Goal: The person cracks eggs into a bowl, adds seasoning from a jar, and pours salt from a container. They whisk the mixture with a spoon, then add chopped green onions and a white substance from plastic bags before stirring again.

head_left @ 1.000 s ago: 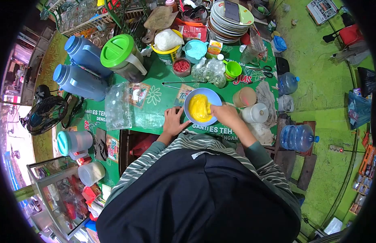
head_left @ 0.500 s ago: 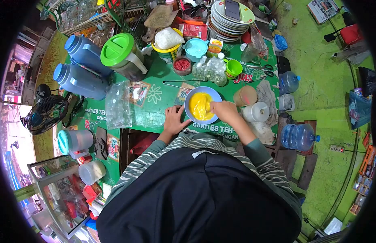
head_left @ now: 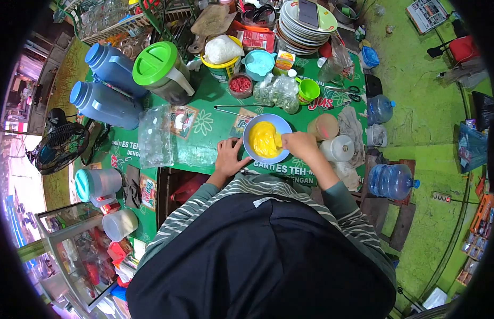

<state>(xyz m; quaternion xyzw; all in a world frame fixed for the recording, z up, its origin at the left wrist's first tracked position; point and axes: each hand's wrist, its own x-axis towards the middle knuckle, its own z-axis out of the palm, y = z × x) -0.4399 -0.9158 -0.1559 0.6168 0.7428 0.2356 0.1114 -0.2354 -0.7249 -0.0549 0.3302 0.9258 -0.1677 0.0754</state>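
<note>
A light blue bowl (head_left: 284, 125) stands near the table's front edge with yellow beaten egg (head_left: 264, 139) in it. My left hand (head_left: 228, 158) lies on the tabletop left of the bowl, fingers spread, its thumb against the lower left rim. Over the bowl's right side, my right hand (head_left: 300, 145) is closed round a utensil whose handle is hidden in the fist. A yellow-coated part of it shows at the egg, too little to tell spoon from fork. Just behind the bowl lies a pair of metal tongs (head_left: 232, 112).
To the right are lidded jars (head_left: 337, 148) and a grey cloth (head_left: 353, 133). Behind stand a green cup (head_left: 308, 91), a bowl of red pieces (head_left: 240, 85) and stacked plates (head_left: 295, 40). A green-lidded pitcher (head_left: 175, 87) and blue jugs (head_left: 111, 109) occupy the left.
My right hand has shifted slightly right within its stirring position, and the egg's surface has changed shape. My left hand stays where it was beside the bowl.
</note>
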